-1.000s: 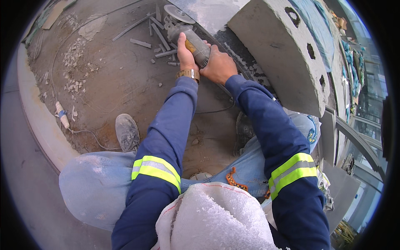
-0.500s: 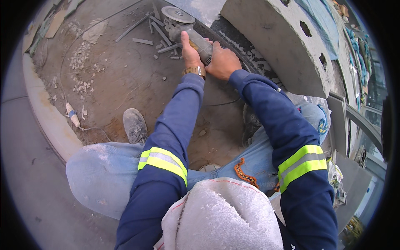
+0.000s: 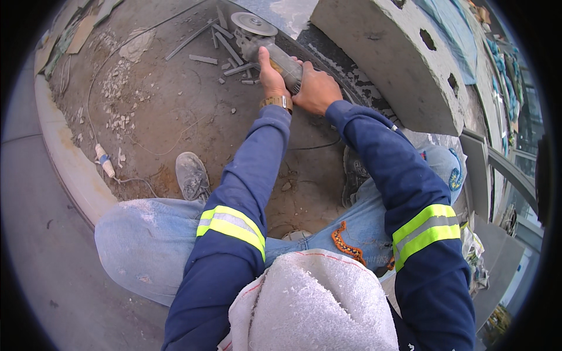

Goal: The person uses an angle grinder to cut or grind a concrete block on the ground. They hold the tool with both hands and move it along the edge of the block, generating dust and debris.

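Note:
Both my hands grip a dusty grey angle grinder ahead of me, its round disc at the far end. My left hand wraps the body from the left, thumb lying along it. My right hand closes over the rear part from the right, and some of its fingers are hidden. The disc is beside a dark raised edge that borders a light slab. Whether the disc touches that edge cannot be made out.
Cut strips and small pieces lie left of the grinder. Rubble is scattered farther left. A cable connector rests near my left knee, its cord running across the floor. A large concrete block with holes stands at the right.
The scene has shifted slightly to the right in the picture, grinder and hands with it. Both hands keep the same hold on the grinder.

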Tool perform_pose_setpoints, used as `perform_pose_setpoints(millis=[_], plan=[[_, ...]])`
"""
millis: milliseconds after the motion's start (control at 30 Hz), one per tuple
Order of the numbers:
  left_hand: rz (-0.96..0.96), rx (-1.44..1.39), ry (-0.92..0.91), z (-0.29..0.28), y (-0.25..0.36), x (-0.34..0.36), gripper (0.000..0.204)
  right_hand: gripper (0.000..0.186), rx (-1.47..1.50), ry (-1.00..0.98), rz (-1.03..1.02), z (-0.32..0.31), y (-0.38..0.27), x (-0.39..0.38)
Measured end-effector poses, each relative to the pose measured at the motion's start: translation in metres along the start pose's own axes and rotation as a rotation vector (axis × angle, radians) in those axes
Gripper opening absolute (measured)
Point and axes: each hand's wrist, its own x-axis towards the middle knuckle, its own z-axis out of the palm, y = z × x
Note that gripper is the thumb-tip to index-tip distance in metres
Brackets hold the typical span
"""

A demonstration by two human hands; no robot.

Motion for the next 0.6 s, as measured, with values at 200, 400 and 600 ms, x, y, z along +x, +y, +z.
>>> perform_pose_setpoints(millis=[200,400,600], plan=[[0.021,0.01,0.0,0.0008,-0.0001,-0.0047,0.073,0.064,-0.004,-0.006,0.008,0.0017,0.0013,-0.0009],[-0.015,-0.004,0.004,0.0004,-0.0017,-0.003,0.074,0.064,-0.005,0.014,-0.009,0.003,0.0029,-0.003],[-0.01,-0.033,-0.012,0.0023,-0.0028,-0.0097,0.071,0.061,-0.007,-0.013,0.016,-0.0033,0.0029,-0.0081]])
